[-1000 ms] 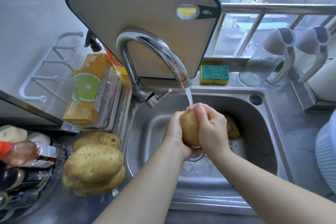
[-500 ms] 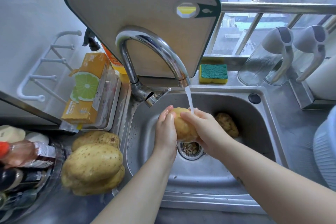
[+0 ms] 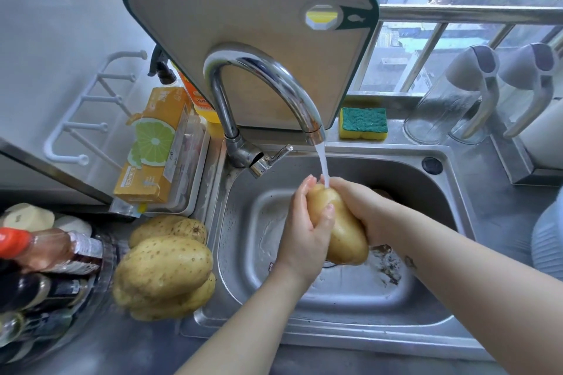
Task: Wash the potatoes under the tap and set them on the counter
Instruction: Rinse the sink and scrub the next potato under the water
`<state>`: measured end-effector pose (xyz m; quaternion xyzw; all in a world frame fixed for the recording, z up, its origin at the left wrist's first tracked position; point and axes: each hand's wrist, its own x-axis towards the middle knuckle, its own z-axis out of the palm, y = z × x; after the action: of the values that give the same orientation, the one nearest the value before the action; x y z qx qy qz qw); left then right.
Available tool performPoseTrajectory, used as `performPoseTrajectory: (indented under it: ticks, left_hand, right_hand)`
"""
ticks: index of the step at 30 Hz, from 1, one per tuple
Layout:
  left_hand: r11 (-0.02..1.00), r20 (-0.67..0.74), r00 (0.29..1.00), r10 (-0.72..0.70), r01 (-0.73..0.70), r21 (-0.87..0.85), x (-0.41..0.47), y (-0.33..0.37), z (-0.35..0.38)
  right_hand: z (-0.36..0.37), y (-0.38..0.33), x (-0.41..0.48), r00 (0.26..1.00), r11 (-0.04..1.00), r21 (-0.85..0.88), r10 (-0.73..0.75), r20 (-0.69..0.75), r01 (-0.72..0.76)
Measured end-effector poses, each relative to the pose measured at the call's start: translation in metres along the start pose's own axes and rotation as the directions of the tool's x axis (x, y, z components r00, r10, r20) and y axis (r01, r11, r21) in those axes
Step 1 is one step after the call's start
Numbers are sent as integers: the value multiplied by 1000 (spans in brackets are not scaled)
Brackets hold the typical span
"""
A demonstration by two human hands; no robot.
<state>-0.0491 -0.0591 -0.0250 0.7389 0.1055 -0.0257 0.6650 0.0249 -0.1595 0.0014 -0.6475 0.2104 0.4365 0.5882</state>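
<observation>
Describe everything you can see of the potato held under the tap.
The potato is oblong, yellow-tan and smooth-skinned, glistening wet. It tilts, far end up under the water stream from the tap, near end lower, above the sink. The left hand wraps its left side, thumb across the front; the right hand cups it from the right. Only the hands and water touch it.

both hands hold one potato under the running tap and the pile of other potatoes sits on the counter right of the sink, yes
Not quite: the head view shows the pile of potatoes on the counter left of the sink, not right. The rest holds: the left hand and right hand hold one potato under the running tap.
</observation>
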Motion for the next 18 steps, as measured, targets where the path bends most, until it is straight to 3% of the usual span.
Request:
performPoseTrajectory:
  ticks: [3,6,9,12,15,18]
  left_hand:
    - [999,28,999,-29,29,29,3,-2,-1]
    - [990,10,992,-130,130,-60,7,3,0]
    - [942,-49,962,-267,250,-226,13,12,6]
    - [868,-56,905,-422,385,-314,19,21,11]
    - [725,63,792,-607,584,-365,24,24,12]
    - [464,265,595,-759,779,-422,32,24,3]
  right_hand:
    - [3,3,-1,993,998,-10,-56,-103,55]
    - [9,7,-4,936,958,-171,-266,-232,230]
    - [14,18,-6,792,827,-281,-554,-256,487]
    - [15,34,-6,653,717,-369,-694,-302,591]
    - [11,41,-16,541,584,-486,-805,-244,650]
    - [10,41,-23,525,470,-598,-846,-95,649]
